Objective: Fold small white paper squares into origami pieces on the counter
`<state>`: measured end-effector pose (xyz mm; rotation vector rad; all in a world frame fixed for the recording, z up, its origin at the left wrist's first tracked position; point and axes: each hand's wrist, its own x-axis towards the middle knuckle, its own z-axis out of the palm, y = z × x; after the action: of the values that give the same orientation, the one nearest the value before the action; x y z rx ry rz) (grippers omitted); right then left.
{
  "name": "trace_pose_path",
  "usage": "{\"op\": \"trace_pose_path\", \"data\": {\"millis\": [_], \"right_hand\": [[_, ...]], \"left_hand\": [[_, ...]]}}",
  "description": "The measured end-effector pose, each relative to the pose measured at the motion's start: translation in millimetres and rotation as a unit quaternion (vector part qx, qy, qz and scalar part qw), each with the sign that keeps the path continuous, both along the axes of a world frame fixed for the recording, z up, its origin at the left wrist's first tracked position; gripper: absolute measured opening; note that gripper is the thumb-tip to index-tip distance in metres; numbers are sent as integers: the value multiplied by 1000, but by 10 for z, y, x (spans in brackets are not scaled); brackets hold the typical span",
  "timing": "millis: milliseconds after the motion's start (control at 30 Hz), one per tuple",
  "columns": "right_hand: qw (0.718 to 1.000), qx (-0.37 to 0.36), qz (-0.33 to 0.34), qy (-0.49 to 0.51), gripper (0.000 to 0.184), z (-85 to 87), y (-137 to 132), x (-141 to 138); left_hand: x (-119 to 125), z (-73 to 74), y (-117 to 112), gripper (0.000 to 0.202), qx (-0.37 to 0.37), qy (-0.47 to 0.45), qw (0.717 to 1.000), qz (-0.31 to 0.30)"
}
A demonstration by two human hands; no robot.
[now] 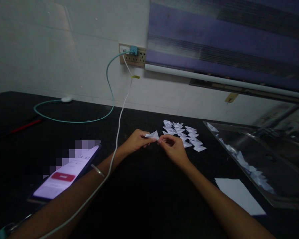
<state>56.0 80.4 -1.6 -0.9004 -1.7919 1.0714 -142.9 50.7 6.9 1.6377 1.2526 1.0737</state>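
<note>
A small folded piece of white paper (153,135) with a pointed top is held above the dark counter. My left hand (139,139) pinches its left side, thumb in front and fingers behind. At its right corner, my right hand (173,146) closes thumb and fingertips on the paper. Just beyond my right hand, several folded white paper boats (180,131) stand in rows on the counter. A stack of white paper sheets (239,196) lies to the right of my right forearm.
More folded paper boats (249,169) line the left edge of a metal sink (286,166). A lit phone (64,179) rests on the left. A white cable (119,129) crosses over my left forearm from the wall socket (133,57). A teal cable (89,121) loops behind.
</note>
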Motion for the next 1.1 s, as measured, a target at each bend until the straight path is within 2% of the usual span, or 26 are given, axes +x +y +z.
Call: {"op": "trace_pose_path", "data": {"millis": [133,267,367,467,600,767,933,1100], "right_hand": [[1000,-18,17,4,20,8,10,-11],[998,32,-49,1,17,14,19,9],[992,70,-101,-9,15,21,8,20],[989,89,-120,-18,14,5,-14,3],[989,108,-95,-36,13,-38,-42,-24],[971,207,-48,-113,9,-24,-87,-4],[962,234,-30,-138,8,-4,-104,4],[963,235,13,-134,11,-24,-131,-5]], "left_hand": [[34,2,-10,27,-6,-35,999,26],[47,46,-33,33,-19,-69,997,36],[49,57,-36,40,-29,-76,997,18],[81,40,-30,42,-15,-81,997,10],[160,13,-30,37,-4,-98,995,15],[241,16,-43,23,34,-85,996,26],[257,-34,-20,36,-10,-99,995,18],[247,-44,-13,38,-15,-110,994,23]]}}
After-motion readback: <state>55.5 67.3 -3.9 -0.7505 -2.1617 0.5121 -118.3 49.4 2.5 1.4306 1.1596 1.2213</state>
